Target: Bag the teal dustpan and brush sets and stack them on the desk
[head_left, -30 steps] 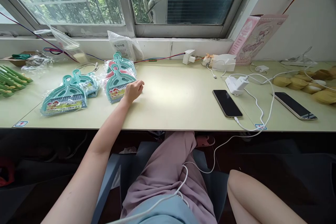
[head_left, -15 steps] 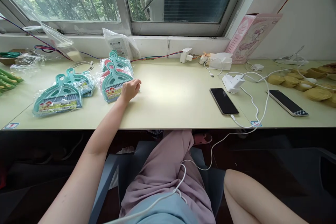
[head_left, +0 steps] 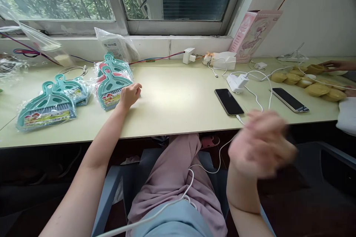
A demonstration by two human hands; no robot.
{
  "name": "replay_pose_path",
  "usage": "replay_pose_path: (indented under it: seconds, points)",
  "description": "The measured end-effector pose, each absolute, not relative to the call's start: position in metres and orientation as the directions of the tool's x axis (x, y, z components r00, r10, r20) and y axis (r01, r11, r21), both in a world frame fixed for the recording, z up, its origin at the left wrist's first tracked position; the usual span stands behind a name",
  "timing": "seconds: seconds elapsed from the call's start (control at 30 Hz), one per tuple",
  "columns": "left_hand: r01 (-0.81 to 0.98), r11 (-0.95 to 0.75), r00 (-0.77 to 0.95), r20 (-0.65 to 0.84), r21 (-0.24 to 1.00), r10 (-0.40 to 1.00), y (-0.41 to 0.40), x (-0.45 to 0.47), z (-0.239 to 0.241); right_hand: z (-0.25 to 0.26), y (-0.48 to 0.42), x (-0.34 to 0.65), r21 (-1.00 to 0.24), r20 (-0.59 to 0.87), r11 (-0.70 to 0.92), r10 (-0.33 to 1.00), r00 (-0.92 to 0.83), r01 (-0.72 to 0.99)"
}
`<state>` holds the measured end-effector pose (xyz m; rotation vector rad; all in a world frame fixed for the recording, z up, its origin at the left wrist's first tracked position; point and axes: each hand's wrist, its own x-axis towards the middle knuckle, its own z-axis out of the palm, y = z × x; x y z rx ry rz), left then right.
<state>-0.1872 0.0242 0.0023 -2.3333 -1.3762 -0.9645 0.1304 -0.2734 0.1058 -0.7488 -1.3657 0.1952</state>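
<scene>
My left hand (head_left: 130,95) rests on the desk with its fingers curled in, touching or right beside the front dustpan-and-brush set (head_left: 112,89), a mint-green one in clear wrap. Behind that set lies another wrapped dustpan set (head_left: 116,63), with some pink showing between the two. Further left are two more wrapped sets, the nearer dustpan set (head_left: 47,107) partly covering the farther one (head_left: 72,89). My right hand (head_left: 261,146) is raised in front of the desk edge, near the black phone (head_left: 228,102). Motion smears its fingers.
White charging cables (head_left: 257,102) run from a white adapter (head_left: 236,82) past a second phone (head_left: 290,100). At the right, another person's hand (head_left: 338,65) touches yellow-brown rounded pieces (head_left: 317,89). A pink box (head_left: 254,37) stands by the window.
My right hand has come up into view from below right. The view has turned slightly rightward, and another person's hand now shows at the far right. My left hand stays by the dustpan set.
</scene>
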Motion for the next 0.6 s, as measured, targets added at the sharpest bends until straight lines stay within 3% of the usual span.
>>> replay_pose_path:
  seconds: [0.07,0.33,0.5,0.6]
  points:
    - [0.852,-0.515,0.328,0.666,0.099,0.67,0.026,-0.188,0.002,0.1,-0.259,0.128,-0.541,0.838,0.807,0.496,0.226,0.235]
    - [0.847,-0.503,0.29,0.644,0.172,0.708,0.027,-0.188,0.0,0.07,-0.226,0.121,-0.624,0.782,0.778,0.621,0.058,0.079]
    - [0.874,-0.466,0.292,0.616,0.14,0.732,0.021,-0.185,0.005,0.071,-0.224,0.117,-0.562,0.826,0.826,0.563,0.028,-0.038]
    - [0.882,-0.45,0.286,0.6,0.14,0.747,0.021,-0.185,0.006,0.085,-0.235,0.11,-0.541,0.839,0.841,0.541,-0.063,0.011]
